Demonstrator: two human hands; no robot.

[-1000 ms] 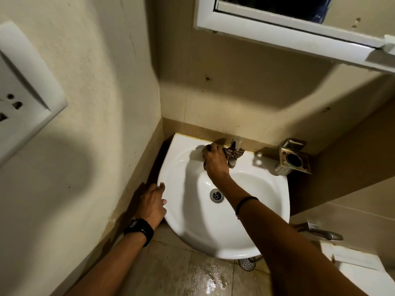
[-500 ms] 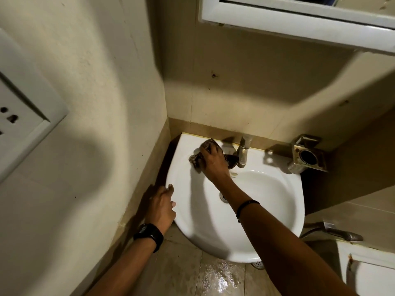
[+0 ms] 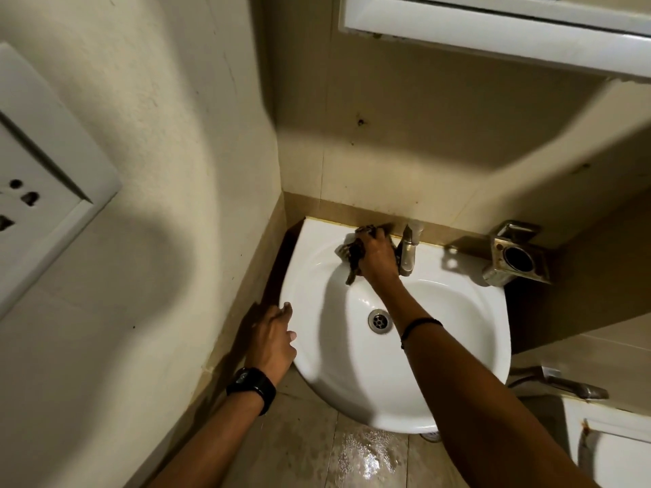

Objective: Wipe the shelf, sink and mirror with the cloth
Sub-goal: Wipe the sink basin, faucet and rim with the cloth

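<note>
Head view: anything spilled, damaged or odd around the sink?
Yes. A wet patch glistens on the floor tiles below the sink. The metal holder right of the tap looks tarnished. A rust-coloured streak marks the white unit at lower right. The right hand grips the cloth normally.

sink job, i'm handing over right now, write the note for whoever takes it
Right hand grips the cloth, pressing it on the back rim of the sink, just left of the tap.
Left hand rests on the sink's left rim, holding nothing.
Done: cannot tell how much of the sink is wiped.
Left: the rest of the sink, then the mirror above; the shelf is not clearly in view.
</note>
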